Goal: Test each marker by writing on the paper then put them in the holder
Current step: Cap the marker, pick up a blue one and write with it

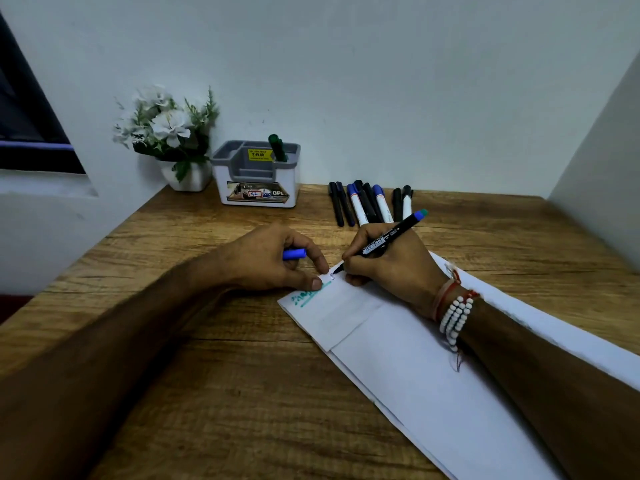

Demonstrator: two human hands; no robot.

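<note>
- Looking at the right hand (391,268), we see its fingers closed around a slim black plastic marker with a blue-green end (388,239); the tip touches the white paper sheet (398,358) just before the fingertips.
- The left hand (273,261) pinches one small blue plastic cap (294,253), and its thumb presses the paper.
- We think this thumb may smear the teal scribble (306,296) under it, or the paper may slide if the pressure goes.
- We count one green marker (277,147) in the grey-and-white plastic holder (256,174), and about eight loose markers (367,204) beyond the fingers.
</note>
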